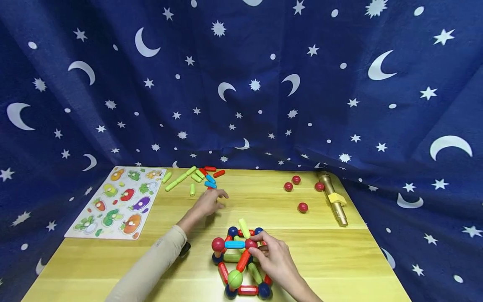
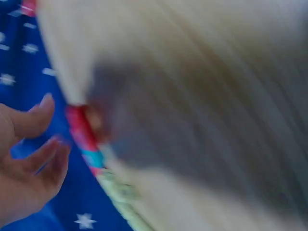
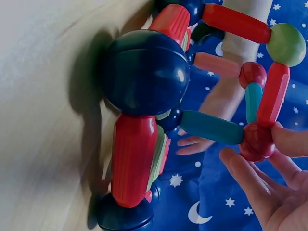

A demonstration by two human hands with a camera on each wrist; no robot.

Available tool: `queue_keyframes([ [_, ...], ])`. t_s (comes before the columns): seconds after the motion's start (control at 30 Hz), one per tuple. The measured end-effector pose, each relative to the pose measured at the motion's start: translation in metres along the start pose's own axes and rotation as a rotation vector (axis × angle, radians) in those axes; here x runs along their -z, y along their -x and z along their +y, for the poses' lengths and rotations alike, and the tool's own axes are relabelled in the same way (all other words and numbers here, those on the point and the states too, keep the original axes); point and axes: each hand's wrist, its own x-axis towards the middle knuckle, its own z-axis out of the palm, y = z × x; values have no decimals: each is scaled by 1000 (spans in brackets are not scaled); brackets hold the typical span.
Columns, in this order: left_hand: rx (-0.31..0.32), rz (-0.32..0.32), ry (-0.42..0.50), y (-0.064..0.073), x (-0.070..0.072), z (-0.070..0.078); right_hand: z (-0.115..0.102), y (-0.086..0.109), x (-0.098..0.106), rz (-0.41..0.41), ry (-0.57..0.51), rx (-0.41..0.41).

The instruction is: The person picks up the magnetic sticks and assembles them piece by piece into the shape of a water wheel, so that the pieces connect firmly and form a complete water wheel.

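A frame of magnetic rods and balls [image 1: 247, 290] stands on the table's near side, with dark blue balls at its base. My right hand [image 1: 278, 259] pinches a red ball [image 3: 256, 142] at an upper corner between thumb and fingers. From that ball run a blue rod [image 1: 235, 244], a red rod [image 1: 243, 260] and a light green rod [image 1: 244, 228] tilted upward. A green ball [image 1: 235, 279] ends the red rod. My left hand [image 1: 208, 203] hovers beside loose red, blue and green rods [image 1: 192, 189], fingers loosely bent around nothing; its wrist view is blurred.
A vegetable puzzle board [image 1: 113, 205] lies at the left. Several loose red balls [image 1: 303, 207] sit on the right, near a gold tube [image 1: 336, 205] with a yellow piece [image 1: 337, 199]. A dark blue star-and-moon curtain [image 1: 241, 84] hangs behind the table [image 1: 256, 201].
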Motion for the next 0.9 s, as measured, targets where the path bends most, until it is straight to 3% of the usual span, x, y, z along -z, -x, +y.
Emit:
queue_keyframes([
  [0.07, 66, 125, -254, -8, -3, -18, -1, -1, -1, -4, 11, 1],
  [0.17, 105, 164, -440, -15, -9, -37, 0, 0, -2, -11, 24, 7],
  [0.33, 93, 139, -483, -14, -20, -46, 0, 3, -2, -31, 37, 2],
  [0.53, 41, 173, -538, -9, -19, -40, -1, 0, 1, 5, 82, 28],
  [0.6, 16, 143, -440, -5, -17, -33, -1, -1, 1, 19, 92, 33],
  [0.67, -16, 88, -231, 1, -14, -22, -1, -1, 1, 26, 103, 42],
  [0.8, -83, -88, 197, 15, -12, 5, 0, 0, 1, 29, 112, 44],
  [0.9, -111, -187, 317, 24, -13, 19, -1, -1, 1, 29, 116, 45],
])
